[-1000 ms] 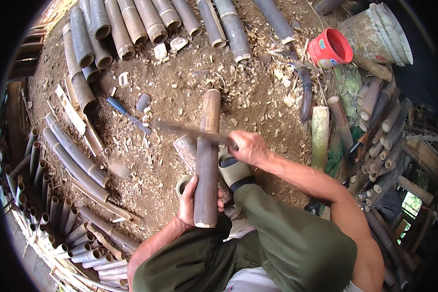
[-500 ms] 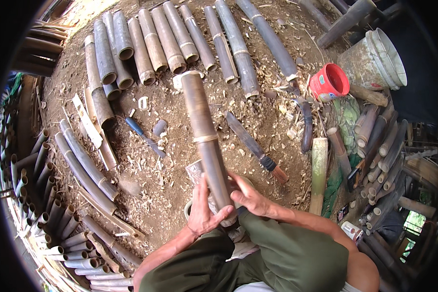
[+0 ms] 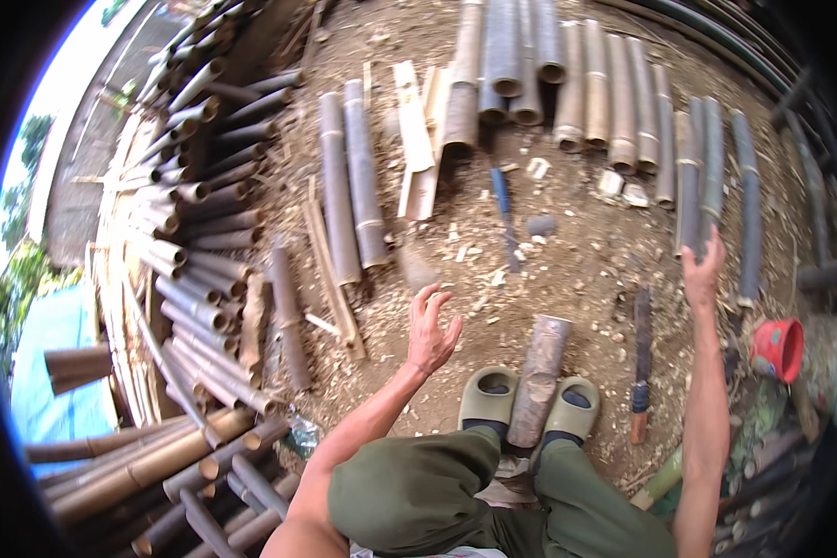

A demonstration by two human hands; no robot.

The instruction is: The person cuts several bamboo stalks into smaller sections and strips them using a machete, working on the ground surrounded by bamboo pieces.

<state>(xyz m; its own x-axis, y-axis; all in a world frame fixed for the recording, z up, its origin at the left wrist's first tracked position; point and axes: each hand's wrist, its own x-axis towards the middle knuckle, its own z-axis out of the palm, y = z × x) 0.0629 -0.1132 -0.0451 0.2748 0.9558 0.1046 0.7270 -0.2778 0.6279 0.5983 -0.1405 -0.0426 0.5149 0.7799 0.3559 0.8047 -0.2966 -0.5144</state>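
My left hand [image 3: 432,330] is raised over the chip-strewn ground, its fingers curled but apart and holding nothing. Out to the right, my right hand [image 3: 704,270] has its fingers spread beside the near ends of two grey bamboo tubes [image 3: 711,163]; whether it touches them I cannot tell. A short, rough log [image 3: 538,381] lies between my feet, which wear olive clogs [image 3: 486,400]. Between the log and my right forearm is a dark-bladed machete [image 3: 642,349] with a reddish wooden handle. A blue-handled knife [image 3: 500,191] lies farther ahead.
A row of bamboo tubes [image 3: 595,88] spans the far ground. Two longer tubes [image 3: 363,177] and split bamboo pieces [image 3: 414,121] lie left of centre. Stacked bamboo [image 3: 214,316] lines the left side. A red bucket [image 3: 777,349] stands at the right.
The bamboo tube that both hands held upright is out of them. My hands have moved apart, the right one reaching out toward the row of tubes. The view has swung left.
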